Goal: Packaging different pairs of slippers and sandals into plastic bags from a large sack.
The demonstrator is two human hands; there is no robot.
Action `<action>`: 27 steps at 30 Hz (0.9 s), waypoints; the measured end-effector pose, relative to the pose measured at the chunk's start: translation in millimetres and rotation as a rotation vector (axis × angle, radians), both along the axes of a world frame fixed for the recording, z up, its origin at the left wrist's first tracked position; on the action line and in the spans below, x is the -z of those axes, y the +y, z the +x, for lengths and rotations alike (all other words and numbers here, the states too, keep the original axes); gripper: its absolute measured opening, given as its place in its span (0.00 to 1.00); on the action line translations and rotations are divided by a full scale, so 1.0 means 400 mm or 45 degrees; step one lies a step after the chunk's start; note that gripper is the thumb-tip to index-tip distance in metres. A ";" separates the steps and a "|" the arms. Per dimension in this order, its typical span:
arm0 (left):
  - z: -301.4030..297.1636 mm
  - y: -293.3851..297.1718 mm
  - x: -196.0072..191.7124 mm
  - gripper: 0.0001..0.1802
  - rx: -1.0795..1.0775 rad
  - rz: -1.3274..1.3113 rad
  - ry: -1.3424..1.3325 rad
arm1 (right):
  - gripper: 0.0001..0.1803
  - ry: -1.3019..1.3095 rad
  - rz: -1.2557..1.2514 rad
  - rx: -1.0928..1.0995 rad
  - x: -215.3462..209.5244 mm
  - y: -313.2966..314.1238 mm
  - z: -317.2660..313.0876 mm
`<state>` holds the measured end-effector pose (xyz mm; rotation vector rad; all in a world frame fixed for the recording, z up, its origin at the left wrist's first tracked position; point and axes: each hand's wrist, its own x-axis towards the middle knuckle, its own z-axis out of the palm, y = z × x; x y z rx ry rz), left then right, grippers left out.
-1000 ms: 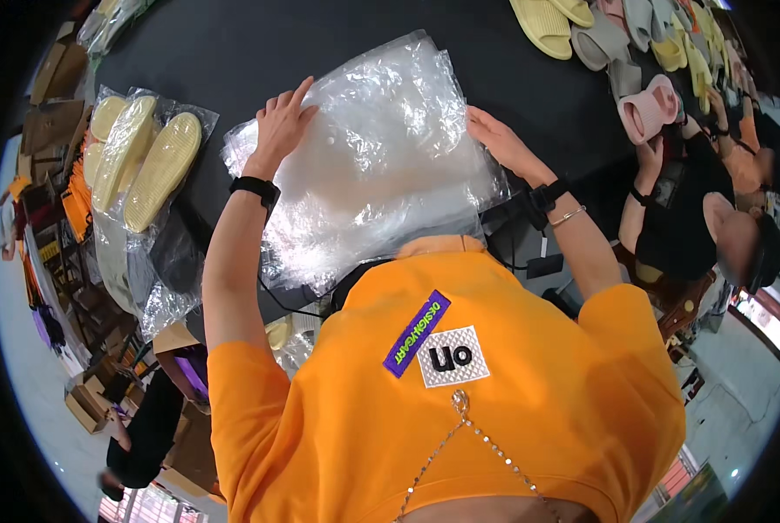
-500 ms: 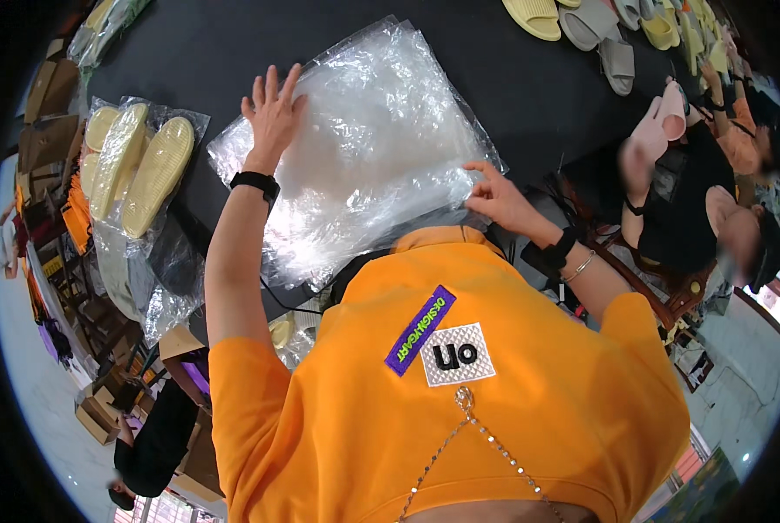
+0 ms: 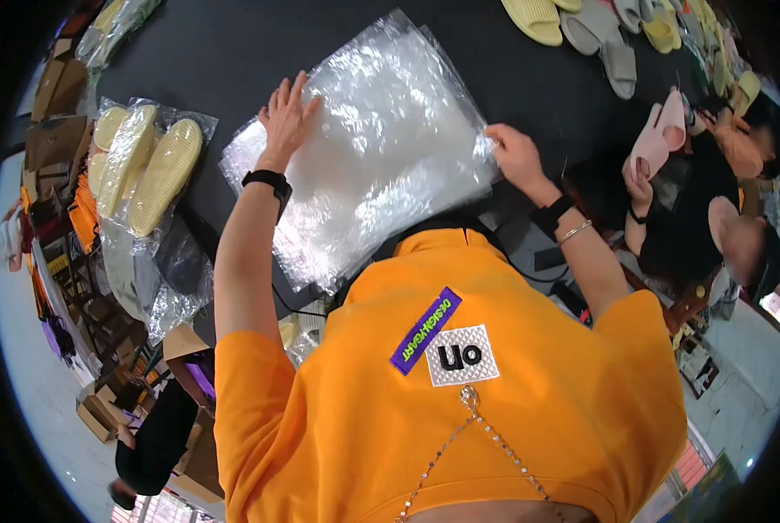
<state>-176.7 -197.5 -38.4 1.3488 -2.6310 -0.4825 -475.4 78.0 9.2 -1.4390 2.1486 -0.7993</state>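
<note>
A stack of clear plastic bags (image 3: 381, 148) lies on the dark table in front of me, its edges slightly out of line. My left hand (image 3: 287, 120) rests open on the upper left part of the stack, fingers spread over the film. At the stack's right edge, my right hand (image 3: 515, 157) is closed, with the thumb and fingers pinching the edge of a plastic bag. How many layers it holds is hidden.
Bagged yellow slippers (image 3: 165, 177) lie left of the stack. More loose slippers, such as a grey one (image 3: 618, 68), are at the far right. A co-worker in black (image 3: 686, 205) holds pink slippers (image 3: 658, 135) on the right. Cardboard boxes (image 3: 58, 87) stand at the left.
My right hand has moved up and right along the bags' edge, and its fingers have closed. My left hand and the stack have shifted slightly right in view.
</note>
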 end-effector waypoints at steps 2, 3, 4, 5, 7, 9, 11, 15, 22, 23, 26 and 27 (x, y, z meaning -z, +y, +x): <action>-0.002 -0.001 -0.002 0.33 -0.013 0.020 -0.021 | 0.12 0.212 0.050 -0.018 -0.010 -0.027 0.017; -0.006 -0.002 -0.009 0.33 0.005 0.031 -0.060 | 0.12 0.250 0.005 0.028 0.003 -0.031 0.017; -0.002 0.001 -0.007 0.33 -0.004 0.025 -0.048 | 0.14 0.247 -0.040 0.077 0.031 -0.033 0.010; -0.005 0.001 -0.009 0.33 0.000 0.022 -0.036 | 0.15 -0.043 -0.120 0.174 0.066 -0.029 0.009; -0.014 0.008 -0.033 0.34 0.050 0.083 -0.052 | 0.17 -0.633 -0.256 0.354 0.087 -0.032 0.024; -0.007 0.016 -0.054 0.35 0.097 0.095 -0.082 | 0.20 -1.271 0.021 0.441 0.006 -0.025 0.052; -0.004 0.020 -0.073 0.36 0.178 0.059 -0.128 | 0.19 -0.786 0.088 0.034 0.024 0.014 0.010; 0.021 0.019 -0.037 0.38 0.210 -0.016 0.015 | 0.22 -0.320 -0.109 0.117 -0.015 -0.024 -0.017; 0.014 0.048 -0.040 0.38 0.162 -0.122 -0.126 | 0.40 0.542 0.101 -0.777 -0.095 -0.224 0.148; 0.010 0.063 -0.045 0.38 0.140 -0.235 -0.170 | 0.45 0.561 0.189 -0.802 -0.046 -0.239 0.146; 0.013 0.136 -0.058 0.40 0.169 -0.450 -0.222 | 0.52 0.604 0.377 -0.829 0.009 -0.261 0.157; 0.027 0.191 -0.074 0.42 0.204 -0.342 -0.184 | 0.53 0.610 0.429 -0.836 0.017 -0.262 0.162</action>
